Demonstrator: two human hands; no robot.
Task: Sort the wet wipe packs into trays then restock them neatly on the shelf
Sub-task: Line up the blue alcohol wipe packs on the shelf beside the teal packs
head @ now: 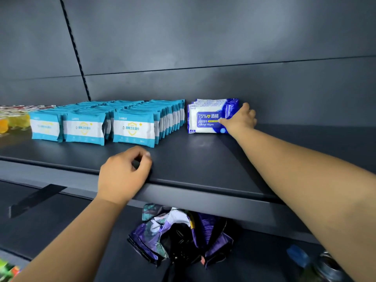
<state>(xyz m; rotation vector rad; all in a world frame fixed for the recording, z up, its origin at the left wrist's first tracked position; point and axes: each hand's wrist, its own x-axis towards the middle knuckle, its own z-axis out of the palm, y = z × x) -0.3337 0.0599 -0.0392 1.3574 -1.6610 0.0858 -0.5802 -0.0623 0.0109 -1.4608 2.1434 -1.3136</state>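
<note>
Right hand (241, 119) grips the blue wipe packs (209, 117) on the shelf (203, 159), left hand (124, 174) rests loosely curled, empty, on its edge.

A shop is showing here, most likely a small retail store or a mock-up of one. Dark metal shelving (203, 159) is running across the view with a slotted upright (75, 47) in the back panel. Teal wipe packs (133, 128) are standing in neat facing rows, blue alcohol wipe packs (207, 117) are sitting beside them, and what may be jelly cups (12, 123) are blurring at the left edge.
</note>
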